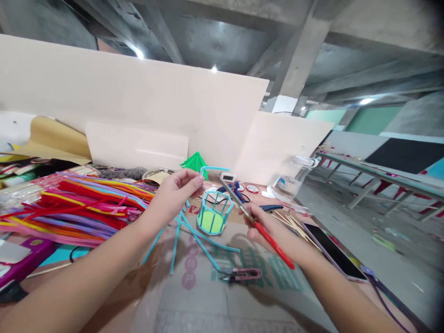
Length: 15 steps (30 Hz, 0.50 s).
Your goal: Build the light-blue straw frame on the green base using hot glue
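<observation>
My left hand (183,187) pinches a light-blue pipe cleaner (215,168), bent near the fingers, with its free end pointing right. In my right hand (265,226) is a red-handled tool (274,245) with a long, narrow metal end; its exact kind is unclear. The metal end points up and left, just below the pipe cleaner's free end and apart from it. Between the hands stands a small light-blue pipe-cleaner basket (225,217) with a yellow-green base. Loose blue pipe cleaners (204,245) lie left and front of it. Pink thread snips (243,274) rest nearer me.
Many coloured pipe cleaners (86,203) are heaped at left beside a purple tool (29,261). Behind stand a green cone-shaped piece (195,162), a white timer (227,176) and a blue glue gun (236,188). At right are wooden sticks (294,225), a phone (333,249) and a clear jar (293,178).
</observation>
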Each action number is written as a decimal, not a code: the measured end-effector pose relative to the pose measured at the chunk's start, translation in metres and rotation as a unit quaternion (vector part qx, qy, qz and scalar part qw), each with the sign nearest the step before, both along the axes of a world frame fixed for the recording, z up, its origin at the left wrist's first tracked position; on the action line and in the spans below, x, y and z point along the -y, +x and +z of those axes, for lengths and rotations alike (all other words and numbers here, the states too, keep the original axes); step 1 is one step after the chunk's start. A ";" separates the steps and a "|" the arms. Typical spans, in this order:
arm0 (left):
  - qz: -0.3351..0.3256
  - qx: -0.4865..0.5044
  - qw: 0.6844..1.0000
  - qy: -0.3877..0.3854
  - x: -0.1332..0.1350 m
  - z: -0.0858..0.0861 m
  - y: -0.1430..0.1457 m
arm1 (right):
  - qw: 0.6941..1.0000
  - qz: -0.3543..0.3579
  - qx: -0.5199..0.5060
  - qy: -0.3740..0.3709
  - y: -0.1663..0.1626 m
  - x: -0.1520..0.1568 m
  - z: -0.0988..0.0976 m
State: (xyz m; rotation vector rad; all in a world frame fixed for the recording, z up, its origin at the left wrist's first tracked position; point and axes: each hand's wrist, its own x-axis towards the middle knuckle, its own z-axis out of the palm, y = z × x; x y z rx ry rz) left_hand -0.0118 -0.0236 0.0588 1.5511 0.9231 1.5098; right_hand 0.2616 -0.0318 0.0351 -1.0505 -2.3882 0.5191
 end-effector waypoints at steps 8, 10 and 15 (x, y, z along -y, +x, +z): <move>-0.084 -0.097 0.992 -0.005 -0.005 -0.016 0.011 | 0.983 0.085 -0.127 -0.105 -0.029 0.015 -0.017; -0.091 -0.110 0.990 0.004 -0.005 -0.019 0.013 | 0.980 0.086 -0.136 -0.121 -0.030 0.018 -0.017; -0.108 -0.139 0.984 -0.024 -0.001 -0.022 0.018 | 0.979 0.084 -0.137 -0.129 -0.032 0.020 -0.016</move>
